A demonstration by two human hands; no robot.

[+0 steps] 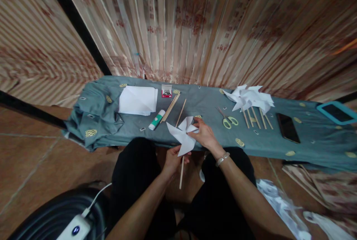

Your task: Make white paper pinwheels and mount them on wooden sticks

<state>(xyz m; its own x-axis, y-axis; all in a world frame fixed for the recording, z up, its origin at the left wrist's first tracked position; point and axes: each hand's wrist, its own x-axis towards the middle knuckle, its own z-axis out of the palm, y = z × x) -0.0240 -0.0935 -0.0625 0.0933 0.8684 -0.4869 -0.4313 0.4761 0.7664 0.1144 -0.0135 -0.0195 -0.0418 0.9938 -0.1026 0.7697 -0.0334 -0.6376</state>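
Note:
A white paper pinwheel (187,142) on a thin wooden stick (182,173) is held over the table's near edge, between my knees. My left hand (173,160) grips it from below, its fingers partly hidden behind the lower blade and around the top of the stick. My right hand (205,134) pinches the pinwheel near its centre and right blade, the thumb reaching toward the middle. Just beyond the blades lies a loose wooden stick (182,111). Green-handled scissors (228,121) rest to the right of my right hand.
The cloth-covered table (206,100) bears a paper stack (137,100), a red box of small metal pieces (166,92), a glue stick (156,120), several sticks (170,106), several pinwheels (251,98), a phone (288,127) and a blue-framed device (337,112). A power bank (74,229) is at lower left.

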